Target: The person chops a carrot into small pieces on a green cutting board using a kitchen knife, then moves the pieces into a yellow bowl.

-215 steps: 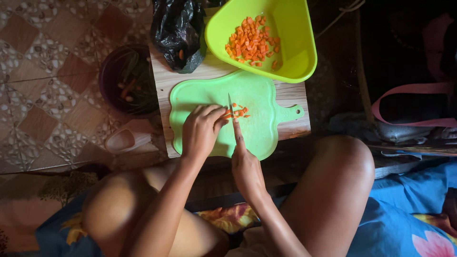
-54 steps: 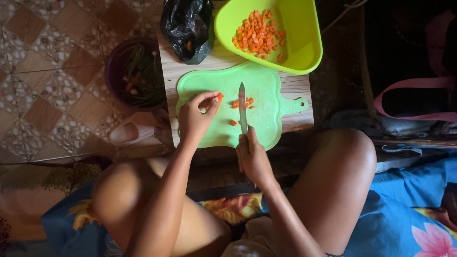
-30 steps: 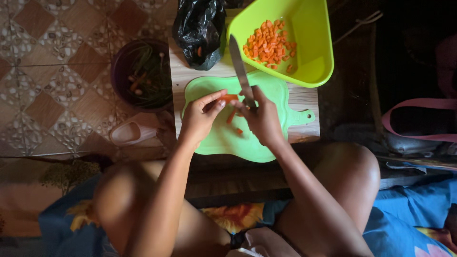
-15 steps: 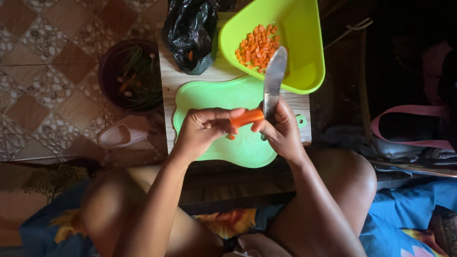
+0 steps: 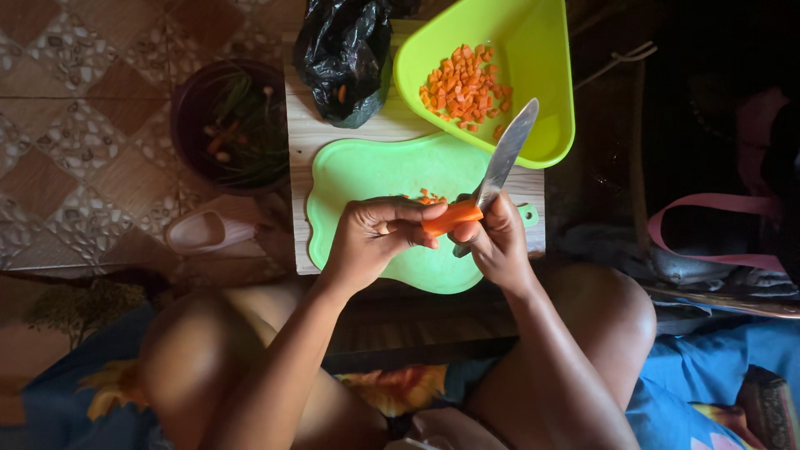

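- Your left hand (image 5: 371,242) grips a short carrot piece (image 5: 450,218) by its left end, fingers curled around it, lifted above the green cutting board (image 5: 367,171).
- Your right hand (image 5: 497,243) is closed around the handle of a knife (image 5: 504,158); the blade points toward 1 o'clock, tip over the rim of the yellow-green bowl (image 5: 546,92).
- The blade meets the carrot at its right end, next to your right thumb. Whether the edge has bitten in, I cannot tell.
- A few diced bits (image 5: 429,197) lie on the board at 12 o'clock from the carrot; the bowl holds the diced carrot pile (image 5: 462,87).
- Judgement: cutting in the air leaves little margin. Keep your left fingertips behind the cut line, and brace your right thumb against the carrot rather than in the edge's path.
- Draw the blade slowly with light pressure; rest the piece on the board if it wobbles.
- The black bag (image 5: 346,50) sits at 11 o'clock, the dark scrap bowl (image 5: 225,121) at 9 o'clock of the board.
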